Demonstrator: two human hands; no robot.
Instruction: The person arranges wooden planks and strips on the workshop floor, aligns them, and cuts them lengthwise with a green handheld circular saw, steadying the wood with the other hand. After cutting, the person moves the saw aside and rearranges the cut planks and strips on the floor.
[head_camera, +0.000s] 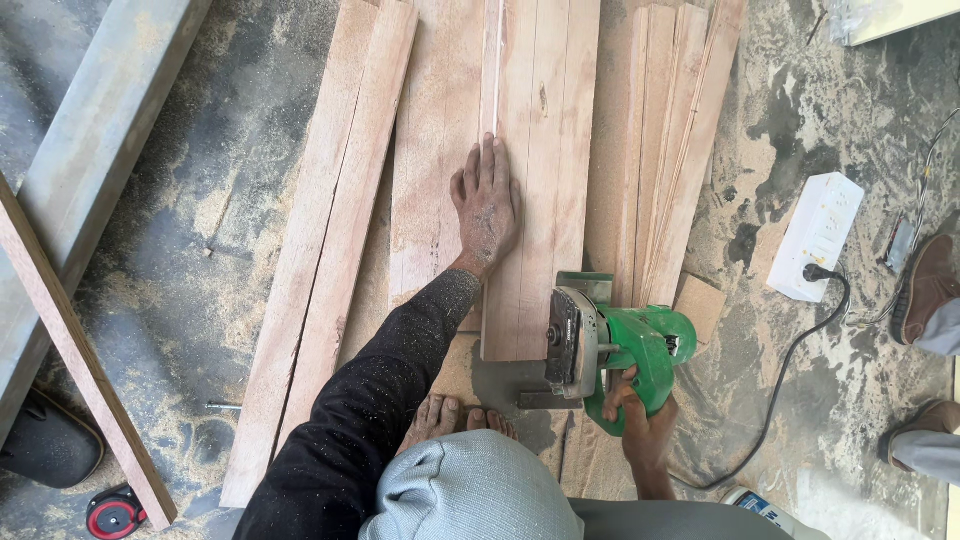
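Note:
My left hand (486, 205) lies flat, fingers together, pressing on a pale wooden board (545, 180) that runs away from me on the floor. My right hand (638, 412) grips the handle of a green circular saw (610, 350). The saw's metal blade guard sits at the near end of that board, at its right side. My bare toes (455, 415) show just below the board's near end. Both hands are dusted with sawdust.
More boards (340, 230) lie to the left and thin strips (675, 150) to the right. A white power strip (820, 235) with a black cord sits right. Another person's shoes (925, 290) are at the right edge. A long beam (85, 360) and a grey plank (90, 170) lie left.

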